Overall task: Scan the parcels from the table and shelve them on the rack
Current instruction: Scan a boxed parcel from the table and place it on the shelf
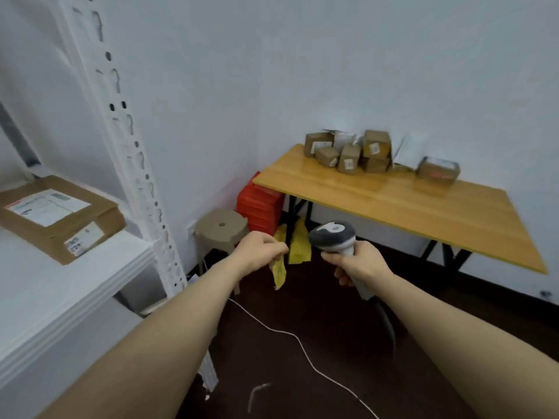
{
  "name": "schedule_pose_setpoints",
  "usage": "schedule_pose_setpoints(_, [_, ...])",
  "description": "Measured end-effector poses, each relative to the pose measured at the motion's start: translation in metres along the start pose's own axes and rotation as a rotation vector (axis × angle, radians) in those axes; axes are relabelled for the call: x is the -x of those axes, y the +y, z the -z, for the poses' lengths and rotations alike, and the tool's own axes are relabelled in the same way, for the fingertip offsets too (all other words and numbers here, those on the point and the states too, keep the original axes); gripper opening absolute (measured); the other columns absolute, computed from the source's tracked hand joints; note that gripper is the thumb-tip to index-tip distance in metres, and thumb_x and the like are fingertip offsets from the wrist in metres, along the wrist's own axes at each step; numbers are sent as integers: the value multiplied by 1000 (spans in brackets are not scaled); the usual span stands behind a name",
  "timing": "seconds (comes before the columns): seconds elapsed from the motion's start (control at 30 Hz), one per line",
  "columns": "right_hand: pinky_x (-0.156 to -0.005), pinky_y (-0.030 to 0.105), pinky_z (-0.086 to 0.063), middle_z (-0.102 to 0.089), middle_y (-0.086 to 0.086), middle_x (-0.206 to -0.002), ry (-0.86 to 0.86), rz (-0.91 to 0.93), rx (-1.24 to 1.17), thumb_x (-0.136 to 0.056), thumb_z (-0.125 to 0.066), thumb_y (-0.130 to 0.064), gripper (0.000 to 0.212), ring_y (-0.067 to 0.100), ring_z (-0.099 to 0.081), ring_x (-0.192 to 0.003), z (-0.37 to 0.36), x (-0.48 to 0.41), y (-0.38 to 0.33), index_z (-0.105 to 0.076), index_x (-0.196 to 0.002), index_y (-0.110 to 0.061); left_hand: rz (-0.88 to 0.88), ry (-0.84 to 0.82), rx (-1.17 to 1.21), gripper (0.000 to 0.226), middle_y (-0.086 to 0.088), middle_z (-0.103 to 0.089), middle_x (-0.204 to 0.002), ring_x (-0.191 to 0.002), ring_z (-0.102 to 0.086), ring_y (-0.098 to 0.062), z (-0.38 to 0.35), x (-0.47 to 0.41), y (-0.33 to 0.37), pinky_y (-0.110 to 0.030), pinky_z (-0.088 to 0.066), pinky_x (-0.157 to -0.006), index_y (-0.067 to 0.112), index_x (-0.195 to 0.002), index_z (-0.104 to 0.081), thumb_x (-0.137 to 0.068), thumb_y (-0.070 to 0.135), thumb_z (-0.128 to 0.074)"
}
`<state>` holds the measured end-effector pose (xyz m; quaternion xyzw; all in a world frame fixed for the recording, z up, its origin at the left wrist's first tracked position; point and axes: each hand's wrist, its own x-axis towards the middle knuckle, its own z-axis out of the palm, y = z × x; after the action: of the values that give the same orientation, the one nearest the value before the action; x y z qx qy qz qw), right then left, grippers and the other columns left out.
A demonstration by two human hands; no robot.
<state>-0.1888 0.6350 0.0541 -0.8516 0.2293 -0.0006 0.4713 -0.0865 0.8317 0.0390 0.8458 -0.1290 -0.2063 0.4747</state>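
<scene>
Scanner (332, 237) ready, parcels (348, 152) waiting on table (393, 204).
Right hand (360, 261) wraps the scanner; left hand (257, 249) curled, hold unclear. Floor cable (282, 331) risks tripping.

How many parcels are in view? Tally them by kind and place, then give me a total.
Cardboard boxes on the table: 6
White mailer bags on the table: 2
Cardboard box on the rack shelf: 1
Total: 9 parcels
The pile overlaps, so it may hide another.
</scene>
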Motion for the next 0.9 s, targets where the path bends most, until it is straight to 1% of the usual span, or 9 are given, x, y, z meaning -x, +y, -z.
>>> schedule_pose_setpoints(0.07, [-54,30,-53,-68,1,-59,33,15,161,-82,-72,-40,23,14,-63,-46,34,-10,24,-64,-80,-19,-26,-41,-36,18,-5,-73,-77,-72,-68,-17,-28,-25,21,-34,-54,-76,11,-76,-74,-81,27,-67])
schedule_pose_setpoints(0.17, [-52,27,-51,-67,-1,-59,96,2,243,-83,-70,-42,21,10,-60,-44,83,-31,58,-61,-79,-23,-71,-104,-82,16,1,-72,-79,-76,-68,-14,-73,-66,60,-27,-50,-58,15,-76,-73,-83,29,-66])
schedule_pose_setpoints(0.23, [-56,29,-53,-69,2,-62,143,-21,225,-83,-69,-42,23,13,-61,-47,119,-53,78,-63,-80,-20,-89,-128,-93,15,2,-72,-80,-75,-68,-11,-105,-97,88,-21,-43,-54,17,-78,-72,-85,29,-66])
schedule_pose_setpoints(0.33, [-55,29,-51,-69,3,-61,224,-55,118,-83,-71,-41,27,13,-61,-47,169,-88,104,-66,-79,-15,-99,-164,-100,13,2,-71,-81,-75,-66,-11,-150,-143,123,-21,-48,-62,17,-79,-72,-86,25,-66])
schedule_pose_setpoints(0.4, [-49,26,-47,-67,1,-58,259,-104,7,-82,-73,-39,25,12,-59,-44,202,-113,121,-64,-77,-15,-98,-194,-113,11,0,-71,-85,-79,-67,-14,-180,-175,142,-31,-55,-76,17,-77,-72,-85,22,-66])
schedule_pose_setpoints(0.5, [-46,25,-44,-65,-1,-54,274,-142,-136,-81,-74,-35,24,11,-56,-41,248,-154,141,-64,-80,-14,-89,-235,-162,10,-1,-71,-96,-86,-67,-17,-216,-219,167,-39,-54,-90,19,-76,-71,-84,23,-67])
schedule_pose_setpoints(0.6, [-45,25,-43,-63,-2,-50,277,-168,-291,-81,-76,-30,23,10,-53,-38,275,-194,149,-63,-81,-11,-45,-240,-213,9,-3,-70,-102,-91,-66,-20,-234,-261,184,-40,-53,-92,18,-77,-68,-84,23,-68])
schedule_pose_setpoints(0.7, [-43,24,-43,-61,0,-49,240,-166,-414,-80,-77,-22,21,11,-50,-37,284,-229,151,-61,-80,-9,-27,-218,-237,12,-2,-67,-93,-89,-64,-20,-242,-303,195,-38,-52,-91,19,-74,-63,-85,19,-67])
schedule_pose_setpoints(0.9, [-46,26,-41,-62,6,-60,200,-173,-445,-78,-77,-9,20,15,-48,-44,286,-314,140,-63,-92,-3,25,-188,-288,10,0,-60,-90,-97,-61,-25,-237,-400,193,-35,-49,-88,16,-78,-61,-87,15,-65])
